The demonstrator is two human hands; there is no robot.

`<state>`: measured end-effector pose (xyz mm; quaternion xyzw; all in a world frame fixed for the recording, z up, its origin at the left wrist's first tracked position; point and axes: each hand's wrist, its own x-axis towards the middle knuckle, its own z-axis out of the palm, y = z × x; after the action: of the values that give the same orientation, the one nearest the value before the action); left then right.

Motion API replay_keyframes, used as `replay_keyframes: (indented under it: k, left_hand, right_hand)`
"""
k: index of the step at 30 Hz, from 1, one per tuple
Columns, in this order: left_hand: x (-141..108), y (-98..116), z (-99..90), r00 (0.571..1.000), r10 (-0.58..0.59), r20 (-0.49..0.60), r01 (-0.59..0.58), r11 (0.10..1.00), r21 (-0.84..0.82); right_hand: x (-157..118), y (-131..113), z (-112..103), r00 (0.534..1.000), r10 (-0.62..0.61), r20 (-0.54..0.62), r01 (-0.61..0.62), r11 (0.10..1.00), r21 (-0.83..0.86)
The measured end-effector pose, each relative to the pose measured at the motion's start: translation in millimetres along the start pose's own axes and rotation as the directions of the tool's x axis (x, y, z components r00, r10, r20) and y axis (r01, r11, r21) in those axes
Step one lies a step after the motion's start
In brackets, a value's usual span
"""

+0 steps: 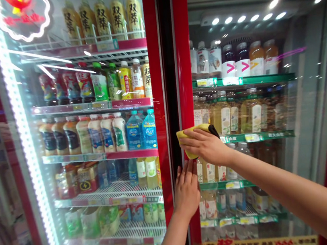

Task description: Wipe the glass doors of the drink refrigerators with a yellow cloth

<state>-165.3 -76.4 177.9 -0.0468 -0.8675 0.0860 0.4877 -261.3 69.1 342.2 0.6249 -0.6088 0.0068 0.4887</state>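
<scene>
A folded yellow cloth (190,134) with a dark edge lies against the red frame (181,35) of the right-hand cooler door. My right hand (206,145) presses it there, fingers pointing left over the cloth. Just below, my left hand (187,188) rests on the door's left edge beside the dark gap (172,76) between the two coolers. Its fingers point up, lie flat and hold nothing, with the fingertips close under the cloth. The glass of the right door (271,111) is behind my right forearm.
To the left stands another cooler, its red frame (159,98) near my left forearm, with a bright light strip (22,138) down its far side. Bottles and packs fill shelves in both coolers. A yellow printed strip (256,244) crosses the right door low down.
</scene>
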Motion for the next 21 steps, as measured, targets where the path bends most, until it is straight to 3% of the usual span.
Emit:
replay_keyframes:
  k: [3, 6, 10, 12, 15, 18, 21]
  left_hand:
    - [1.4, -3.1, 0.4, 1.000, 0.016, 0.002, -0.016, 1.000, 0.008]
    - [8.3, -4.1, 0.7, 0.999, 0.012, -0.037, -0.011, 1.000, 0.020]
    - [14.5, -5.4, -0.3, 0.998, -0.005, -0.059, 0.006, 1.000, 0.017]
    - [13.5, -7.9, -0.5, 0.999, -0.004, -0.041, 0.004, 1.000, 0.003]
    - [10.7, -13.1, 0.6, 1.000, 0.015, -0.019, -0.015, 1.000, -0.025]
    - [10.1, -16.3, 4.1, 0.999, 0.029, -0.026, -0.030, 0.999, -0.028]
    - [10.5, -15.3, 9.2, 0.998, 0.011, -0.059, -0.012, 1.000, -0.015]
  right_hand:
    - [3.0, 11.6, -4.9, 0.999, 0.029, -0.014, -0.029, 1.000, -0.001]
    - [9.4, 27.6, -13.0, 0.964, 0.232, -0.128, -0.240, 0.970, -0.048]
    - [-12.2, 7.7, 3.4, 0.881, 0.404, -0.246, -0.430, 0.901, -0.059]
    - [-33.3, -16.3, 21.3, 0.871, 0.414, -0.265, -0.447, 0.891, -0.076]
    - [-52.6, -38.1, 39.0, 0.902, 0.362, -0.235, -0.395, 0.912, -0.110]
    - [-44.3, -25.8, 33.1, 0.908, 0.347, -0.235, -0.384, 0.913, -0.138]
    - [-29.5, -4.6, 18.3, 0.859, 0.431, -0.276, -0.476, 0.871, -0.123]
